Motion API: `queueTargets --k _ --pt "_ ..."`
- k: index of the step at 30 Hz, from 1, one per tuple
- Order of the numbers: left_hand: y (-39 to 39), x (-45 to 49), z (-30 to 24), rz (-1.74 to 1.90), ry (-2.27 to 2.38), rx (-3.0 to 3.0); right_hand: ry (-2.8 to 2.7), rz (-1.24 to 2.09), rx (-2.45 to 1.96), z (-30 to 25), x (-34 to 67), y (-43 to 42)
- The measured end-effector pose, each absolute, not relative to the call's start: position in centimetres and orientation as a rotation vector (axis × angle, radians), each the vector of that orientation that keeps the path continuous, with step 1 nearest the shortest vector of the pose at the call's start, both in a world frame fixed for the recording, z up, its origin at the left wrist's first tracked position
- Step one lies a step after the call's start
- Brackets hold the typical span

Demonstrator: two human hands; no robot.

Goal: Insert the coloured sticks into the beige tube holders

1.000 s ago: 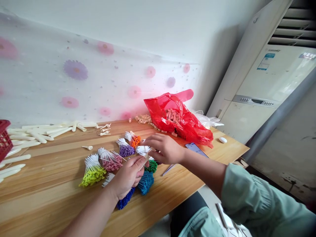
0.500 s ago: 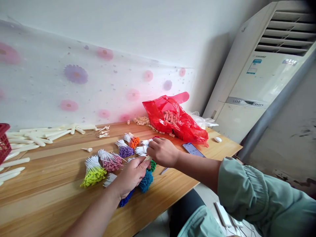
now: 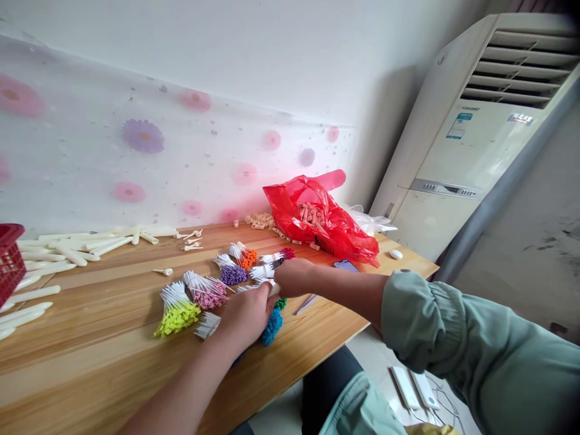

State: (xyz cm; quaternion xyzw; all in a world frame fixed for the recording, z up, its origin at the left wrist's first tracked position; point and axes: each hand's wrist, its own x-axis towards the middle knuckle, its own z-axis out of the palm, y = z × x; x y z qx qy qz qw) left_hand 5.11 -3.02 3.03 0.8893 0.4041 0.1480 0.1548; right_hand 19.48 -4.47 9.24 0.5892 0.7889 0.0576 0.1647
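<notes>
My left hand (image 3: 249,311) is closed around a cream plastic piece (image 3: 274,290), mostly hidden by the fingers. Against its end, my right hand (image 3: 290,278) is closed too; its fingertips are turned away, so what they grip is hidden. Bundles of thin white sticks with coloured tips lie around and under the hands: yellow-green (image 3: 177,311), pink (image 3: 206,290), purple (image 3: 231,270), orange (image 3: 244,257) and teal (image 3: 272,327). Dark red tips (image 3: 287,254) and green tips (image 3: 281,303) show beside the right hand.
A red plastic bag (image 3: 348,232) holds small peach plastic pieces (image 3: 310,212), with more spilled beside it. Long cream tubes (image 3: 109,244) lie along the left back near a red basket (image 3: 9,260). A phone (image 3: 345,265), tweezers (image 3: 306,303) and a white oval object (image 3: 396,254) lie to the right.
My right hand has lowered and turned, uncovering the dark red and black-tipped bundles behind it. My left hand has tilted over the cream piece and now covers most of the blue bundle.
</notes>
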Motion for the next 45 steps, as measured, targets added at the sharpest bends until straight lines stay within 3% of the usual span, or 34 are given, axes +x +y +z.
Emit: queueTargets --k 6,15,20,29,36,45 --pt "-2.9 4.7 3.1 0.525 0.817 2.167 2.437 0.408 1.595 8.6 20.1 -5.9" --pt "-3.2 5.7 2.6 0.479 1.123 2.411 2.402 0.39 1.633 7.0 20.7 -4.4" --pt "-2.7 5.1 3.1 0.5 1.037 2.389 2.455 0.549 1.615 7.3 21.7 -4.4" --pt "-2.1 4.9 2.2 0.561 1.119 2.31 2.47 0.528 1.52 7.2 20.9 -2.4" --pt "-2.2 4.3 2.8 0.613 0.878 2.102 2.581 0.689 1.451 8.7 21.1 -3.4" --pt "-2.7 5.5 3.0 0.685 0.954 2.064 2.596 0.563 1.502 7.7 21.3 -3.2"
